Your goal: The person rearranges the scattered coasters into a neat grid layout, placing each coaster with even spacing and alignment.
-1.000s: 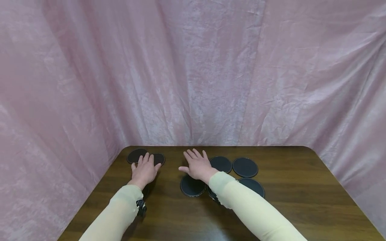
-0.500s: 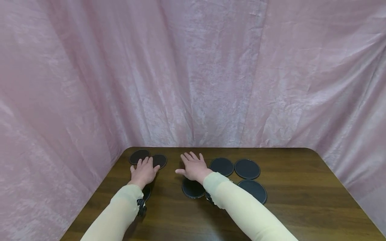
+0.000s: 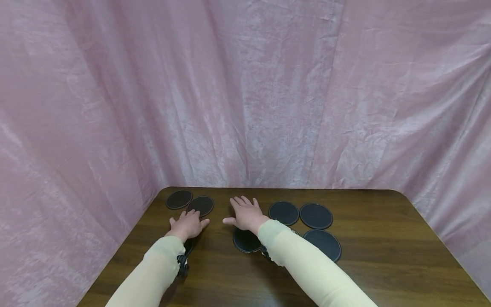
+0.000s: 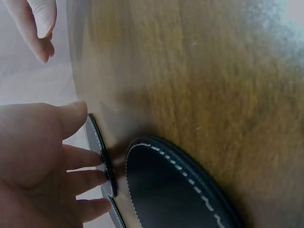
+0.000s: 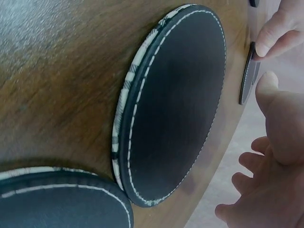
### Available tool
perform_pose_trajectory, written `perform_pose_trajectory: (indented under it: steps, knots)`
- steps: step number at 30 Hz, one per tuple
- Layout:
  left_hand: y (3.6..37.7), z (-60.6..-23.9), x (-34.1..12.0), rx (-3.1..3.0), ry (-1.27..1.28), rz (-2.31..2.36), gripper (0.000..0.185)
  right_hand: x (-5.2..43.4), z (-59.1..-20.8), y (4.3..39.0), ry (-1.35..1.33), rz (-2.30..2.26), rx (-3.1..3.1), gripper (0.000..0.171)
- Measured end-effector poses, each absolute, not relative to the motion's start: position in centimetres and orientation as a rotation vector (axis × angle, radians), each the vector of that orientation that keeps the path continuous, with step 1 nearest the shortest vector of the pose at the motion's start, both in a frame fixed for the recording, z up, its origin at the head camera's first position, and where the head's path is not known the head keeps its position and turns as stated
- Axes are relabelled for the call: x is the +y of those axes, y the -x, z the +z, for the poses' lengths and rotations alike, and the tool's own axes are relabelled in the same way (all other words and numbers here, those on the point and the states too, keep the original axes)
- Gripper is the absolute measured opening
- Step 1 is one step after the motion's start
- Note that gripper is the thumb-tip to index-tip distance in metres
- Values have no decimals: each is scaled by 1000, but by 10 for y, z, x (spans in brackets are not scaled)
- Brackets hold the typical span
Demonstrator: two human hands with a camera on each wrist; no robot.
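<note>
Black discs [image 3: 200,205] just ahead of left hand [image 3: 186,226], others beside right hand [image 3: 247,215]; both hands outstretched, gripping nothing.

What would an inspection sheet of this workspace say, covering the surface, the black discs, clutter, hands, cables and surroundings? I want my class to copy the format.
Surface: brown wood-grain table, far corners rounded.
Job's things: black discs, at least seven visible, lying flat in left and right groups; pale stitching near the rims in the wrist views; sleeves partly hide some.
Clutter: nothing seen.
Left hand: holds nothing; fingertips overlap a left-group disc in the head view, contact unclear.
Right hand: holds nothing; beside the right group.
Cables: nothing seen; a dark device sits at the left cuff.
Surroundings: pink fabric hangs behind the table.
</note>
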State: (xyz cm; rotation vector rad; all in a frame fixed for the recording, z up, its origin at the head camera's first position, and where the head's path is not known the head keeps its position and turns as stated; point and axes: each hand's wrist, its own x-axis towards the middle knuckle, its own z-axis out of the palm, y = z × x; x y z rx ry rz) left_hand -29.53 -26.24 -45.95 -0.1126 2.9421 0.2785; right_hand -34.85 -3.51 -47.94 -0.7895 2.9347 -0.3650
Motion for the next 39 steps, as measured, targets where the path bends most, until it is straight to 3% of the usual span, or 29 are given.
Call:
perform_pose_trajectory:
  steps: [5, 19, 30, 39]
  knots:
    - [296, -463, -265, 2946, 107, 287, 68, -39, -491, 359, 803, -398, 2924, 90]
    - [293, -461, -252, 2994, 12, 256, 65, -37, -469, 342, 793, -400, 2910, 83]
    - [313, -468, -272, 3069, 262, 412, 64, -51, -481, 348, 794, -364, 2963, 79]
    - [325, -475, -270, 3071, 268, 409, 71, -62, -475, 342, 739, -317, 2989, 68]
